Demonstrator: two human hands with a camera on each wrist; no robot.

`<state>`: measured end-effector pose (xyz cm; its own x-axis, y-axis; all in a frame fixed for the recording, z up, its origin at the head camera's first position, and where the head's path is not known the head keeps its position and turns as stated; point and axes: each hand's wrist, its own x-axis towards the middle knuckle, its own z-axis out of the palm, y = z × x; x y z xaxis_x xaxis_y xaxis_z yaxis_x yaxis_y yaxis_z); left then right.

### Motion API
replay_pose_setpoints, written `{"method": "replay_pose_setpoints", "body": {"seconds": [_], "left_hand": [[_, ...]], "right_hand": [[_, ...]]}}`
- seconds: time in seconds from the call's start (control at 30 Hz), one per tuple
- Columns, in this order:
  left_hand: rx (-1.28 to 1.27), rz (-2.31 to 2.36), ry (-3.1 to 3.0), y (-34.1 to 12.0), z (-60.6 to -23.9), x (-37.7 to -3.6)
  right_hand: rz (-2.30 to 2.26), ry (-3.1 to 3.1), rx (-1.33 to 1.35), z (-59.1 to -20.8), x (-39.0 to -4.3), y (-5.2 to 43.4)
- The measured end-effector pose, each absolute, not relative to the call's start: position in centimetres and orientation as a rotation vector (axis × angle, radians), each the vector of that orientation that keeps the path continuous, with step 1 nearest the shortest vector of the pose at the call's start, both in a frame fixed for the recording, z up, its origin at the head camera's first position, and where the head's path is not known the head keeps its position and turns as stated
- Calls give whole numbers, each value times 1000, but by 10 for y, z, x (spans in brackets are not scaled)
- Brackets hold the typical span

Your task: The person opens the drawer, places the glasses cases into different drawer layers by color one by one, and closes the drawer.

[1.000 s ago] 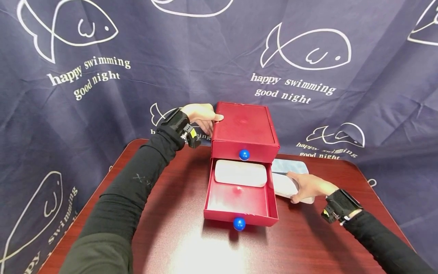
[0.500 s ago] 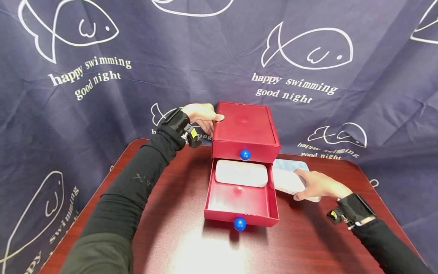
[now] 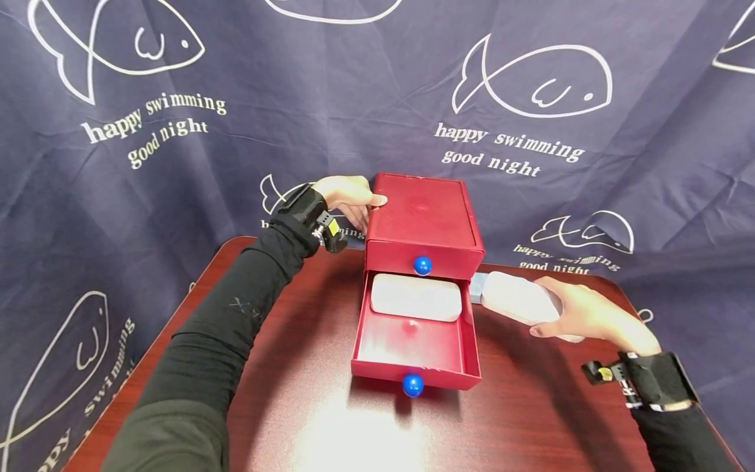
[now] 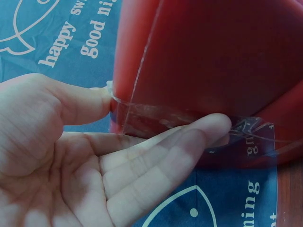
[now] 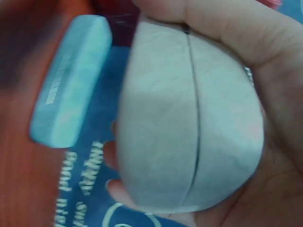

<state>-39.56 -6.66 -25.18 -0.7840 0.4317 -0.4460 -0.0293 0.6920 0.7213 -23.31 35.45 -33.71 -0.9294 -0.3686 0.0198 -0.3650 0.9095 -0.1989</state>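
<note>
White case (image 3: 518,298) | gripped by right hand (image 3: 580,313) | beside red drawer box (image 3: 420,226)

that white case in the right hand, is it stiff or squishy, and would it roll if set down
The white case looks stiff: it keeps its rounded shape with a crisp seam in the right hand. Probably light, since it is held up by one end. Its flattened oval form suggests it would rock slightly rather than roll.
</note>
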Motion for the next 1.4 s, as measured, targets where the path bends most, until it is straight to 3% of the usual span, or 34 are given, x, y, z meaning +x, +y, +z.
{"method": "replay_pose_setpoints", "body": {"seconds": [0.47, 0.63, 1.4], "left_hand": [[316, 999, 2290, -67, -251, -394], [340, 1002, 2276, -68, -249, -393], [311, 993, 2299, -67, -253, -394]], "right_hand": [[-307, 3237, -905, -305, -198, 327], [-296, 3126, -836, -299, -189, 306], [-50, 2860, -977, -290, -198, 239]]}}
